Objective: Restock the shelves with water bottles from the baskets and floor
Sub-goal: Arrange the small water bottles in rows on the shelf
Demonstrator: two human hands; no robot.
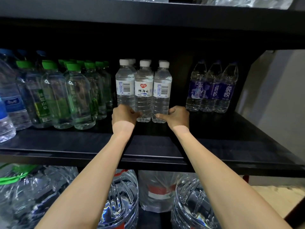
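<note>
Head view: I see left hand (124, 115) and right hand (178, 117) gripping clear white-capped plastic water bottles (144, 90) on the black shelf (214, 134), with gaps to fill.

Clear glossy plastic white-capped bottles (144, 91) carry paper-like labels; beneath them, the black shelf (148, 146) looks matt, smooth.

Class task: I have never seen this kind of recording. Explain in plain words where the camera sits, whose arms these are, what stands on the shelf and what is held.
There is no machine here: a person wears one camera on the head, looking forward and down at their own arms. The left hand and right hand grip a cluster of white-capped bottles low at either side, on a black shelf. Green-capped bottles stand to its left, purple-labelled bottles to its right.
</note>
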